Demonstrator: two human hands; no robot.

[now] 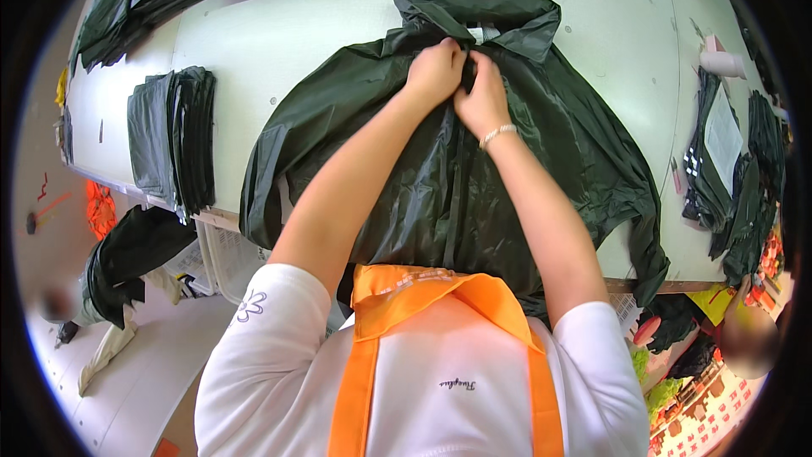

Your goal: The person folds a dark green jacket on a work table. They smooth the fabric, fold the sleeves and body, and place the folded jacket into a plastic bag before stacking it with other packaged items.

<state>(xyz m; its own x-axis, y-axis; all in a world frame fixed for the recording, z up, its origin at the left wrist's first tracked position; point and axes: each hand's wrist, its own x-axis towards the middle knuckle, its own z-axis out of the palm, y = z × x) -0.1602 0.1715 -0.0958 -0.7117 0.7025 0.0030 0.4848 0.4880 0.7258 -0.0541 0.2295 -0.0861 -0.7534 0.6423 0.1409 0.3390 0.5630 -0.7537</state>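
A dark green raincoat [440, 195] lay front up on the pale table [613, 42], its collar [524, 13] at the far end. Just below that collar, the left hand [436, 76] was nearly closed, its bent fingers pinching the front opening. Close beside it, the right hand [482, 103] was half curled against the same opening; whether it gripped the fabric could not be told. A folded garment stack [169, 140] sat to the left.

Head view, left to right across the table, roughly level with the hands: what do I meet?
Folded dark green stack → dark green garment, with the left hand then the right hand on it → dark bundle bearing a white sheet.
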